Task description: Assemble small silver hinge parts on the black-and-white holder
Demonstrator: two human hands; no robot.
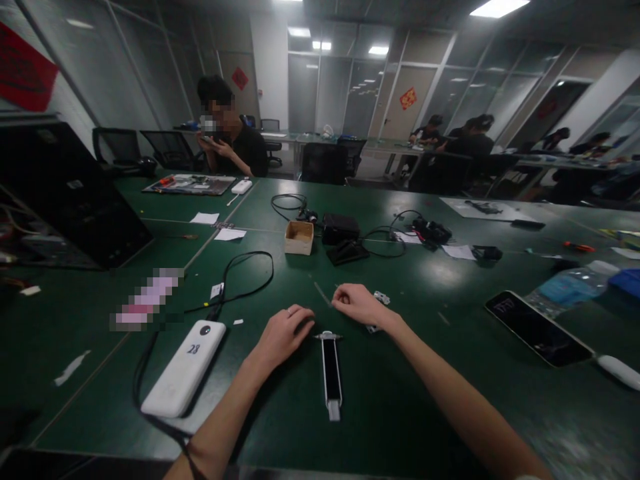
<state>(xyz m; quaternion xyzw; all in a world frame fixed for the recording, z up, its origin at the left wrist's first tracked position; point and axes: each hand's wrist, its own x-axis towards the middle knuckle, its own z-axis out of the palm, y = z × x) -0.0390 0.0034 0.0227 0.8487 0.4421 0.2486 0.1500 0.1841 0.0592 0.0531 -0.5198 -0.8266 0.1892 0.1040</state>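
My left hand (287, 333) rests on the green table with its fingers loosely stretched and apart, holding nothing. Its fingertips lie just left of a narrow black device with a white frame (331, 373), which has a thin crosspiece at its far end and a pale tab at its near end. Beyond that device, my right hand (360, 305) has its thumb and fingers pinched together at the end of a thin clear strip (323, 293). A small whitish metal part (382, 297) lies partly hidden behind my right hand.
A white power bank (185, 367) with a black cable stands left. Ahead are a small open box (299, 239) and a black case (340, 229). To the right lie a phone (537, 327) and a water bottle (573, 283). A person (245, 150) sits across the table.
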